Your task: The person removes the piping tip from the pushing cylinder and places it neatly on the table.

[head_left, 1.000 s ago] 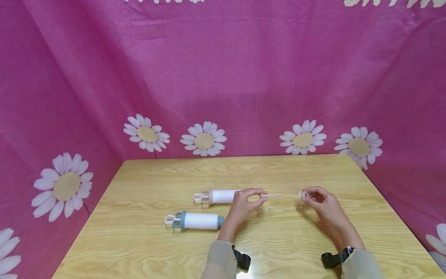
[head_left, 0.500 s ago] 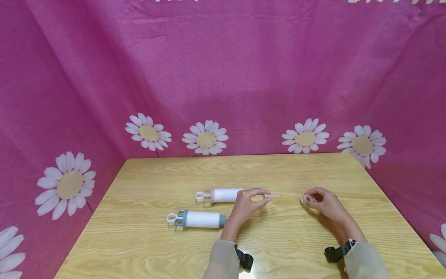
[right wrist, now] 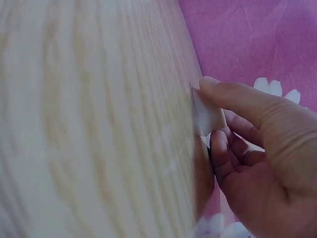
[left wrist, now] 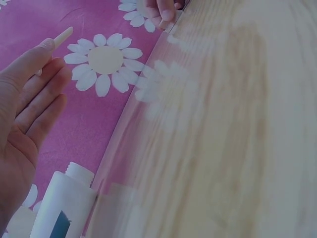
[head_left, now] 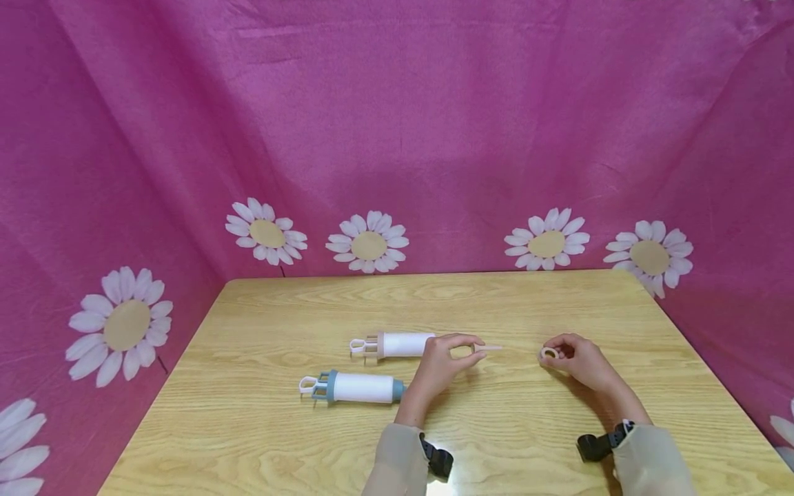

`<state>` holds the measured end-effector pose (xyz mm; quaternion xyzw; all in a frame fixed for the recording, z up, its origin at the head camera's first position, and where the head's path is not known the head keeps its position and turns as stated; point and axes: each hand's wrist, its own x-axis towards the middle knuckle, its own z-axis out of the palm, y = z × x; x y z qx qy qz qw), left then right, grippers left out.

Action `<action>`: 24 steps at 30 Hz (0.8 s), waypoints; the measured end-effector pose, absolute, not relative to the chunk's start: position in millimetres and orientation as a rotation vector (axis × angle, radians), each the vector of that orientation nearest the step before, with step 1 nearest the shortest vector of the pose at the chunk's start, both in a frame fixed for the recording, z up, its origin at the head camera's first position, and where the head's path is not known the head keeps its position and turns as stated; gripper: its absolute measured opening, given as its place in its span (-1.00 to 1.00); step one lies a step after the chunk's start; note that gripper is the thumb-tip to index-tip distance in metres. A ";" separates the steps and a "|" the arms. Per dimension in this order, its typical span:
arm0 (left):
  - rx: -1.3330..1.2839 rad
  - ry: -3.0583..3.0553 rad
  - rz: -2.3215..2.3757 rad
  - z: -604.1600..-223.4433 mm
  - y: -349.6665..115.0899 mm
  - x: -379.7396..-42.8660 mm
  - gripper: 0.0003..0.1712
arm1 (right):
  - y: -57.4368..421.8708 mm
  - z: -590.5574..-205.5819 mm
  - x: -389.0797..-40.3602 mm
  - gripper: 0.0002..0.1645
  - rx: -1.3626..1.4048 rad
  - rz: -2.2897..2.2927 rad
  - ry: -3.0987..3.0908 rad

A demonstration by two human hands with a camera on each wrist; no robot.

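Observation:
My left hand (head_left: 442, 359) pinches a slim, pale, tapered nozzle (head_left: 492, 348) between thumb and fingertip, its thin end pointing right. In the left wrist view the nozzle (left wrist: 63, 36) sticks out past the thumb. My right hand (head_left: 582, 362) grips a small beige ring-shaped cap (head_left: 548, 353) by its side, its round opening facing the head camera. Close to the table surface, the cap (right wrist: 210, 113) also shows in the right wrist view. A white-barrelled syringe-like dispenser with beige ends (head_left: 404, 344) lies behind the left hand, its front end hidden in the head view.
A similar dispenser with blue ends (head_left: 362, 388) lies nearer, left of the left forearm. Its tip is partly covered. Both lie on the wooden table (head_left: 496, 448). A pink flowered cloth (head_left: 446, 172) hangs behind the table. A threaded neck (left wrist: 79, 172) shows in the left wrist view.
The right hand has turned and lowered the cap, so its opening now faces the head camera. The left hand keeps the nozzle almost still. The head view has shifted slightly.

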<state>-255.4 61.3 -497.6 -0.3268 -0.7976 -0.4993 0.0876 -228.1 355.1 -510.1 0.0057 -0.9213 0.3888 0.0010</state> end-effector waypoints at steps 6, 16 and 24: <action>-0.968 -2.432 -1.454 -497.3 65.8 -256.4 -0.77 | 353.3 -508.6 -226.5 -0.62 0.034 1.216 -2.893; -0.937 -2.596 -1.373 -495.4 79.3 -262.0 -0.82 | 352.7 -507.8 -224.6 -0.62 0.047 1.248 -2.880; -0.871 -2.745 -1.302 -498.3 91.9 -265.4 -0.86 | 353.1 -510.7 -225.4 -0.62 0.032 1.246 -2.870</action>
